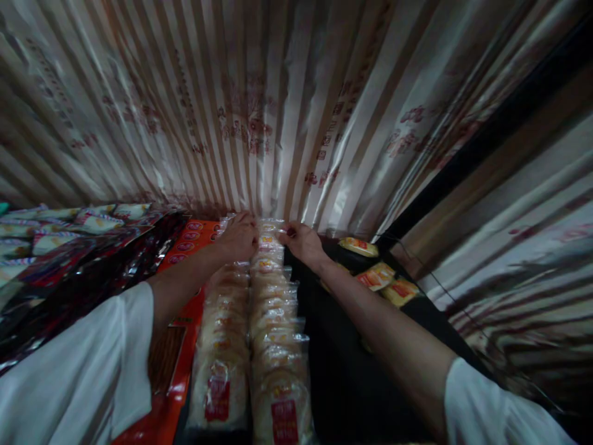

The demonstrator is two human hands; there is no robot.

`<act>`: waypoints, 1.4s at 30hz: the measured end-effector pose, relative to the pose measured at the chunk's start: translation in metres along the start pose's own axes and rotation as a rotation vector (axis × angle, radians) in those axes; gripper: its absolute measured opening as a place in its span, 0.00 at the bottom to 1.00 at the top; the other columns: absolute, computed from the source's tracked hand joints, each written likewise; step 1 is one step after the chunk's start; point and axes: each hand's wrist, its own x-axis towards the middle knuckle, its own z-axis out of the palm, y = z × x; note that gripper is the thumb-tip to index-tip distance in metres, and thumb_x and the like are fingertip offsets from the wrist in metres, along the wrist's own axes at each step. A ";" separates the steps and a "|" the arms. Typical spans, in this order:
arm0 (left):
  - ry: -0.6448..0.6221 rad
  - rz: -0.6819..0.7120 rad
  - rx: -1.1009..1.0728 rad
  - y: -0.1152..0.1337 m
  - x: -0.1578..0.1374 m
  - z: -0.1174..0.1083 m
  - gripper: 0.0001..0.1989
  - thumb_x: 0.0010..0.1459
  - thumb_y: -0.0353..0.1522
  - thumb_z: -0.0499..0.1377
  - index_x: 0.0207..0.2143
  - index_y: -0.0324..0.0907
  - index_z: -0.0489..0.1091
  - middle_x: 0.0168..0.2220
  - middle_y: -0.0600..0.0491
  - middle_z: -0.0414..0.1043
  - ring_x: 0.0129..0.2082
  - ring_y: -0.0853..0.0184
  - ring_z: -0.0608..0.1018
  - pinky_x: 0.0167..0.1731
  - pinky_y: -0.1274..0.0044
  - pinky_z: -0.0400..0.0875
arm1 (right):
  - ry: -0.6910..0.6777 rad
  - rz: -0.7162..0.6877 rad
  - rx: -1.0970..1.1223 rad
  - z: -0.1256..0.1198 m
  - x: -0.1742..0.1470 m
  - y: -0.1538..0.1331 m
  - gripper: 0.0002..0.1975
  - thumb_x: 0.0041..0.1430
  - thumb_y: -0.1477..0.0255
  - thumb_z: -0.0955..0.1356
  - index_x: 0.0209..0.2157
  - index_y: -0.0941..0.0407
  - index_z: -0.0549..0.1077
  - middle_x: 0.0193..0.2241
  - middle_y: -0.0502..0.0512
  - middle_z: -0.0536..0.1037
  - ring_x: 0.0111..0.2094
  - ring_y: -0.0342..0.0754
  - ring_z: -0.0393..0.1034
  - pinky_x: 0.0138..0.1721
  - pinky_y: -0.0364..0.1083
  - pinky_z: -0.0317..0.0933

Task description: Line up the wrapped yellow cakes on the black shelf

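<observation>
Hands: both stretched out to the far end of the packet rows, close together, almost meeting over the last packets.
Left hand (239,237): curled palm-down over the far end of the left row (221,346), fingers bent on a wrapper there; whether it truly grips I cannot tell.
Right hand (302,243): fingers pinched on the top edge of the farthest packet (271,238) in the right row (278,346), thumb and fingertips closed on the clear wrap.
Done so far: two long rows of clear-wrapped cakes with red labels lie shingled, running from the person's chest out to the hands; judging by that, most of the lining-up looks finished.
Left to do: by my reading only the far end, under the fingers, is in play.
Left of the hands: an orange box (188,244) just beside the left row, then dark shiny bags (92,278) and striped packets (55,225) further out.
Right of the hands: three yellow packets (377,275) lying loose on a dark surface (343,371), apart from the rows.
Beyond the hands: a striped curtain (278,111) hangs close behind, leaving little room past the fingertips.
In the way: both forearms cross over the rows, hiding part of the left one.
</observation>
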 end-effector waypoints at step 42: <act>0.052 -0.030 -0.043 0.011 -0.011 0.006 0.09 0.54 0.27 0.52 0.29 0.40 0.72 0.40 0.49 0.74 0.52 0.62 0.68 0.60 0.64 0.56 | -0.079 -0.083 0.046 -0.008 -0.034 -0.004 0.05 0.57 0.72 0.65 0.29 0.54 0.72 0.27 0.49 0.77 0.29 0.43 0.71 0.32 0.40 0.59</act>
